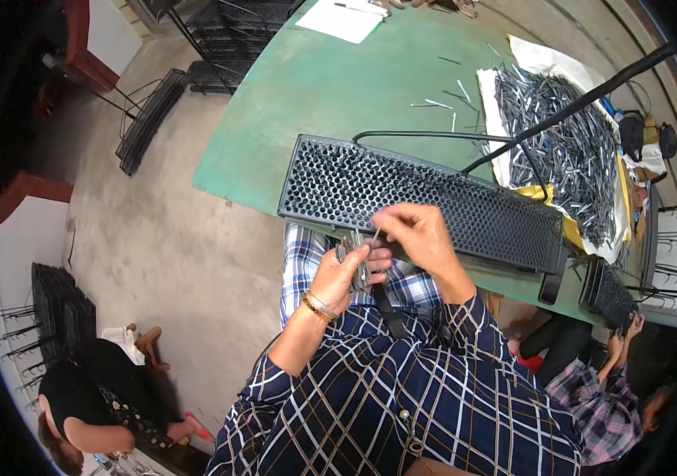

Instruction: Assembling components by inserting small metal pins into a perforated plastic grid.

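Note:
My left hand (346, 270) holds a small bunch of grey metal pins (354, 252) over my lap. My right hand (418, 234) pinches a single thin pin (376, 235) drawn up from that bunch. Both hands hover just in front of a long black perforated panel (434, 198) lying across the near edge of the green table (330, 87). Many of the panel's holes appear filled with pins. A bracelet sits on my left wrist.
A large heap of loose metal pins (561, 143) lies on white sheets at the table's right. A black rod (576, 103) crosses over it. Paper (342, 17) lies far back. Black wire racks (148, 119) stand on the floor left. Other people sit lower left (92, 404) and lower right (608, 397).

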Demonstrator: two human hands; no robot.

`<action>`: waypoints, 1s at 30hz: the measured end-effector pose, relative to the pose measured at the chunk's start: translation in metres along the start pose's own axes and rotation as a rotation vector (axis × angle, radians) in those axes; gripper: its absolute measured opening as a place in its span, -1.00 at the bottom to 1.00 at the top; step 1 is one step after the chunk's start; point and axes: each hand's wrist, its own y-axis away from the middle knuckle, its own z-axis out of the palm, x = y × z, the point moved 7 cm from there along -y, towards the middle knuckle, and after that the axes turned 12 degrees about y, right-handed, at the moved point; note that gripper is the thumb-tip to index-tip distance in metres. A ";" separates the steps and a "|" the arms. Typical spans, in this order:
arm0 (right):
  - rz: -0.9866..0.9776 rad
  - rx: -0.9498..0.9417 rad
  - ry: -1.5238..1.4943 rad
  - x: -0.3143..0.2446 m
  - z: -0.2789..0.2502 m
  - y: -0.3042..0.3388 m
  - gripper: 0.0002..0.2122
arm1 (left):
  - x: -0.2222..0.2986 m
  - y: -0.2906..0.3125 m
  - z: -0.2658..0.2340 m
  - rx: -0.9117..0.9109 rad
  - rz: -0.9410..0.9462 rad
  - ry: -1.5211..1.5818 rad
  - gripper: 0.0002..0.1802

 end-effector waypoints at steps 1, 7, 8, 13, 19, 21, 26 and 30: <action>0.049 0.057 -0.080 -0.003 -0.004 -0.002 -0.86 | -0.002 -0.002 -0.005 0.029 -0.015 0.032 -0.70; -0.366 0.338 0.099 -0.046 -0.002 -0.019 -0.90 | -0.010 -0.008 -0.001 0.011 -0.057 0.029 -0.69; -0.423 0.348 0.143 -0.046 0.004 -0.023 -0.89 | -0.010 -0.007 -0.001 0.018 -0.061 0.049 -0.68; -0.486 0.382 0.298 -0.037 0.015 -0.031 -0.91 | -0.012 -0.007 -0.014 0.034 -0.074 0.092 -0.66; -0.548 0.374 0.371 -0.041 0.017 -0.028 -0.91 | -0.012 -0.001 -0.013 0.031 -0.084 0.055 -0.69; -0.637 0.350 0.460 -0.041 0.026 -0.028 -0.89 | -0.013 -0.001 -0.015 0.026 -0.101 0.121 -0.71; -0.694 0.353 0.726 -0.049 0.034 -0.022 -0.84 | -0.014 -0.002 -0.020 0.016 -0.098 0.123 -0.71; -0.596 0.329 0.555 -0.047 0.026 -0.020 -0.84 | -0.010 0.000 -0.020 -0.026 -0.046 0.105 -0.72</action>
